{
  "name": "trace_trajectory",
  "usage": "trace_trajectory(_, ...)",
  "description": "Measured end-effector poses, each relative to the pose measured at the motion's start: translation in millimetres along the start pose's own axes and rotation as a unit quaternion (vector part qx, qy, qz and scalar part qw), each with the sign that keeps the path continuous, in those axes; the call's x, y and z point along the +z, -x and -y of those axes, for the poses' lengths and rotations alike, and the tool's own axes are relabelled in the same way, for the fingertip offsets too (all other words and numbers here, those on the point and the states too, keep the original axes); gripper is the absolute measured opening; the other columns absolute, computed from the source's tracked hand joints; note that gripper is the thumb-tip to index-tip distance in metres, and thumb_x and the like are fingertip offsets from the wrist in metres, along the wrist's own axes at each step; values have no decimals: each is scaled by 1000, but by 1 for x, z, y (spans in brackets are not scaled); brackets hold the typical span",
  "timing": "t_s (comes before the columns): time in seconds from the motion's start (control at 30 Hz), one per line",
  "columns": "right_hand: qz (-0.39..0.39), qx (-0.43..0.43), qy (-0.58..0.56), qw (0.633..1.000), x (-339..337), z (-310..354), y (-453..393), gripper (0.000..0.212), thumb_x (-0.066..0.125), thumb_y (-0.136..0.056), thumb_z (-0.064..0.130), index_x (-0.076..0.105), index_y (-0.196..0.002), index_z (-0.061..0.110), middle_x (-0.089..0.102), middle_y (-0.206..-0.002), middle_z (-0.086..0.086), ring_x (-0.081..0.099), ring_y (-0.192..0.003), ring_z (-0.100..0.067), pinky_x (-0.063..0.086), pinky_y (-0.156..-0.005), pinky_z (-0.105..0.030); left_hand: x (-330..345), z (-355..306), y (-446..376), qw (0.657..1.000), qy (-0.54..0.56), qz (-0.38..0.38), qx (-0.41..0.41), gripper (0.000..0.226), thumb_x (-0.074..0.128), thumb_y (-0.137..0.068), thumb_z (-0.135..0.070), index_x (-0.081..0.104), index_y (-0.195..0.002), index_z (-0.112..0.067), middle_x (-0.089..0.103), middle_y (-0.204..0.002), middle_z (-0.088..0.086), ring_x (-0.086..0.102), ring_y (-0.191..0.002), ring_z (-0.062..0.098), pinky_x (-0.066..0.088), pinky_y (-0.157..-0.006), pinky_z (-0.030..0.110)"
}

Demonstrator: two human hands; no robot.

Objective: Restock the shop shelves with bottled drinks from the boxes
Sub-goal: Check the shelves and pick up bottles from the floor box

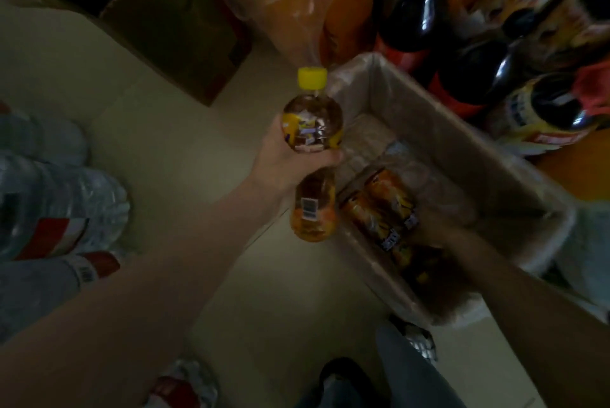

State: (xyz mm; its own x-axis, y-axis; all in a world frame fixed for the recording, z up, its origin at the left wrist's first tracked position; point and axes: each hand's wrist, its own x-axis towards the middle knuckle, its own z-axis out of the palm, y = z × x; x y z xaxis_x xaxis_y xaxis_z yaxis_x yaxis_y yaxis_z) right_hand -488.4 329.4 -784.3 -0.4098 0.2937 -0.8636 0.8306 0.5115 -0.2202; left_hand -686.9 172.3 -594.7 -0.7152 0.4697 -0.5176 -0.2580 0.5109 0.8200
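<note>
Pale tiled floor (185,157), dim light

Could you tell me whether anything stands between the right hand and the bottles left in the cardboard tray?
Nothing visible does. The right hand is already down inside the cardboard tray, at the bottles lying there; its grip is too dark to judge. The left hand holds a yellow-capped bottle outside the tray's edge.

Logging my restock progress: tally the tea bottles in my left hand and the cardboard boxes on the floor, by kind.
Tea bottle in left hand: 1
Open box: 1
Brown carton: 1
Total: 3
</note>
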Motion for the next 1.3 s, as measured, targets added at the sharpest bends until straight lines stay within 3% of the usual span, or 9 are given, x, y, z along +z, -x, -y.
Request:
trace_trajectory(0.13, -68, -10, 7, 998, 14, -5, -17, 79, 60, -88, 27, 14, -147, 2, 20, -152, -20, 26, -139, -31, 22, -113, -33, 18, 24, -10, 999, 35, 18, -35, 70, 83, -59, -3, 49, -119, -13, 65, -109, 12, 65, -97, 23, 57, -78, 33)
trace_trajectory(0.33, -110, 7, 8, 994, -77, 40, 57, 84, 74, -73, 35, 30, -142, 17, 45, -137, -16, 45, -125, -33, 41, -99, -38, 16, -7, 14, 994, 64, -11, -85, 86, 86, -40, -19, 52, -119, -13, 66, -105, 14, 66, -95, 28, 56, -81, 45)
trace_trajectory(0.47, -113, -50, 178, 976, -180, 95, 166, 73, 78, -69, 33, 42, -130, 18, 53, -125, -9, 53, -115, -30, 48, -85, -35, 1, -102, 65, 992, 85, -11, -92, 68, 86, -51, -8, 53, -111, -16, 67, -97, 8, 67, -83, 23, 57, -61, 29)
trace_trajectory(0.57, -107, -110, 202, 967, -265, 122, 279, 63, 81, -65, 33, 46, -115, 17, 56, -110, -9, 57, -97, -29, 46, -70, -33, -18, -204, 107, 996, 73, 12, -42, 62, 85, -54, -4, 54, -106, -19, 67, -95, 6, 67, -82, 19, 55, -71, 33)
trace_trajectory(0.67, -174, -176, 197, 949, -344, 145, 398, 55, 81, -59, 36, 44, -96, 19, 56, -91, -1, 51, -79, -20, 39, -53, -29, -41, -308, 149, 997, 66, 31, 26, 66, 85, -55, -3, 53, -111, -15, 67, -88, 1, 65, -74, 7, 53, -68, 24)
trace_trajectory(0.83, -333, -234, 164, 899, -459, 189, 602, 53, 81, -56, 41, 50, -94, 21, 58, -84, 2, 53, -79, -20, 46, -67, -36, -86, -466, 229, 983, 59, 119, 130, 79, 89, -41, -17, 55, -112, -20, 69, -99, 7, 65, -93, 23, 51, -87, 37)
trace_trajectory(1.0, -447, -287, 107, 840, -518, 205, 792, 52, 82, -58, 42, 57, -100, 25, 58, -90, 10, 56, -88, -12, 45, -74, -29, -128, -578, 319, 956, 115, 196, 183, 71, 85, -44, -15, 54, -108, -8, 71, -77, 4, 67, -68, 16, 53, -62, 26)
trace_trajectory(1.17, -509, -328, 49, 794, -523, 200, 928, 53, 82, -62, 40, 52, -106, 36, 52, -101, 21, 49, -98, -2, 37, -78, -19, -144, -643, 391, 918, 175, 287, 212, 7, 69, -63, -7, 63, -62, -10, 60, -56, 5, 60, -48, 15, 51, -51, 24)
trace_trajectory(1.3, -533, -401, -179, 724, -505, 192, 964, 67, 83, -50, 43, 49, -108, 40, 55, -116, 13, 55, -106, -10, 47, -89, -31, -125, -656, 429, 913, 158, 313, 210, 23, 74, -63, -1, 58, -50, -10, 54, -48, 3, 55, -42, 13, 46, -45, 20)
